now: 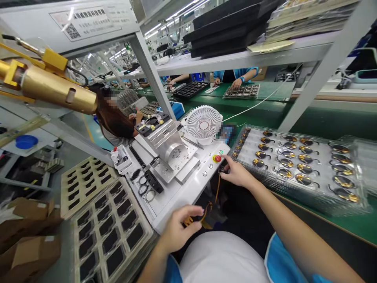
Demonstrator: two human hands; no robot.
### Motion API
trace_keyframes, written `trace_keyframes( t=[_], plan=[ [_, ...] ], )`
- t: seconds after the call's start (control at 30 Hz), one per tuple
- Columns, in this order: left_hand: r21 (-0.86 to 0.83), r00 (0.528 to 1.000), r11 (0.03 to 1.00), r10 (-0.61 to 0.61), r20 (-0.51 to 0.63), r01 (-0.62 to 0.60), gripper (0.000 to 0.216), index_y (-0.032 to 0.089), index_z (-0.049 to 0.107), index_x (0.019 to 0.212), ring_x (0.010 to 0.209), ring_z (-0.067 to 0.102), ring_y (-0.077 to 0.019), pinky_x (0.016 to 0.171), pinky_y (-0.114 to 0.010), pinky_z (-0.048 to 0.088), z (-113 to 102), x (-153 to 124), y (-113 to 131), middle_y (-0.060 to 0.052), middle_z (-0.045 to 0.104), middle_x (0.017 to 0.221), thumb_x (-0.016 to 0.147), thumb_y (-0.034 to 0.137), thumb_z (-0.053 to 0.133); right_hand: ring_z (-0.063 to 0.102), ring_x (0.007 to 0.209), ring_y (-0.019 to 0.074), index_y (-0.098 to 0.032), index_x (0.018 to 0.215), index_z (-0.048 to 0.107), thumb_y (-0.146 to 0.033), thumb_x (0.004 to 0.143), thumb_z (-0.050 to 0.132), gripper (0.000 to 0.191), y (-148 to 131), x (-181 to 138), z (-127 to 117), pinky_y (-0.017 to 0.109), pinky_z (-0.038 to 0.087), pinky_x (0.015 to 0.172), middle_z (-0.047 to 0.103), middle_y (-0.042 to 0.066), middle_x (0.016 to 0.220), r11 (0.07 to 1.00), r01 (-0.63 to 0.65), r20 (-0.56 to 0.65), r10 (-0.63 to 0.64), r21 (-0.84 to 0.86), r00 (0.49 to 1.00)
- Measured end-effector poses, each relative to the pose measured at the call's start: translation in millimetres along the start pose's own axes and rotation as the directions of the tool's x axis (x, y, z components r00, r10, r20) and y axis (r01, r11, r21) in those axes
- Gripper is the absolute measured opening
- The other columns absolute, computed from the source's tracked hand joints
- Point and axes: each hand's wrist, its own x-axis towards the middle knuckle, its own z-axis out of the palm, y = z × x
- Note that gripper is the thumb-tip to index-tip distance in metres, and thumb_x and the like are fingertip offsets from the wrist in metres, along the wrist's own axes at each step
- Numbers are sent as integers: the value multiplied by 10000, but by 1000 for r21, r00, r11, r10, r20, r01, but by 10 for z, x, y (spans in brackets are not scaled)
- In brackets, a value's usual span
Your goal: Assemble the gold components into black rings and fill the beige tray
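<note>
My left hand [178, 230] is curled close to my body at the front edge of the white machine base [188, 188], its fingers pinched on a small amber and black flex part [206, 214]. My right hand [235, 173] reaches to the base's right corner beside the red button [217, 158], fingers closed on a small dark part that I cannot make out. A thin amber strip [218, 188] hangs between the two hands. Behind stands a metal fixture [167, 143] with a black holder on top.
A clear tray of several gold round parts [297, 165] lies on the green bench at right. Cream trays with dark pockets [112, 224] sit at left. A white fan [203, 124] stands behind the fixture. Other people work across the bench and at left. A gold tool [55, 88] hangs upper left.
</note>
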Motion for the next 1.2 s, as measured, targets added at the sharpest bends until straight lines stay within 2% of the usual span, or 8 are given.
trace_keyframes(
  t=[0.1, 0.2, 0.57, 0.7, 0.8, 0.93, 1.03, 1.2],
  plan=[
    [-431, 986, 900, -127, -104, 71, 536, 221, 614, 1335, 1128, 723, -275, 1038, -453, 540, 391, 286, -343, -164, 709, 1285, 889, 484, 754, 597, 688, 157, -195, 1382, 533, -325, 782, 771, 659, -39, -389, 135, 313, 528, 692, 697, 40, 953, 937, 80, 66, -108, 339, 992],
    [-657, 993, 752, -102, -51, 43, 651, 226, 598, 1354, 1117, 721, -280, 1022, -458, 537, 599, 409, -497, -164, 705, 1281, 805, 471, 847, 606, 758, 165, -224, 1327, 584, -416, 733, 883, 692, -125, -795, 335, 321, 539, 726, 711, 54, 1021, 839, 161, 61, -224, 520, 973],
    [-814, 986, 576, -75, -148, -79, 547, 285, 757, 1213, 938, 695, -154, 893, -294, 554, 701, 406, -519, -75, 741, 1125, 707, 394, 933, 653, 746, 184, -221, 1122, 677, -555, 705, 911, 583, -420, -1031, 710, 291, 543, 638, 715, 49, 953, 814, 264, -105, -246, 518, 964],
    [-741, 973, 664, -91, -210, -98, 542, 318, 757, 1226, 877, 704, -143, 737, -234, 541, 603, 314, -564, -77, 703, 1221, 718, 415, 920, 674, 982, 255, -225, 1218, 699, -513, 844, 796, 481, -329, -591, 107, 356, 575, 793, 713, 113, 1142, 893, 422, -113, -408, 156, 906],
    [-680, 979, 728, -63, -194, -88, 567, 327, 748, 1242, 857, 717, -155, 740, -254, 552, 540, 193, -627, -79, 708, 1201, 712, 431, 919, 693, 952, 268, -226, 1032, 745, -372, 906, 683, 203, -112, 2, -751, 401, 565, 871, 741, 97, 1072, 965, -30, -274, -44, -259, 961],
    [-646, 980, 761, -80, -183, -59, 564, 308, 766, 1179, 985, 743, -226, 844, -306, 575, 509, 42, -725, -96, 741, 1197, 656, 387, 961, 692, 926, 411, -182, 728, 685, -204, 799, 705, 78, 202, 610, -1728, 594, 523, 880, 716, 197, 825, 893, -297, -395, 152, -338, 906],
    [-616, 973, 787, -105, -207, -46, 505, 264, 778, 1123, 1103, 728, -271, 949, -345, 564, 507, -6, -769, -120, 761, 1186, 663, 363, 961, 674, 955, 458, -231, 572, 577, -192, 707, 762, 233, 387, 809, -2030, 641, 500, 879, 688, 201, 766, 839, -359, -329, 231, -410, 916],
    [-589, 969, 805, -86, -230, -69, 522, 217, 771, 1117, 1084, 731, -259, 979, -364, 560, 552, 21, -710, -132, 773, 1153, 650, 340, 970, 641, 1039, 501, -254, 555, 570, -317, 642, 817, 269, 611, 975, -2089, 691, 456, 927, 691, 201, 774, 803, -300, -203, 226, -516, 953]
  ],
)
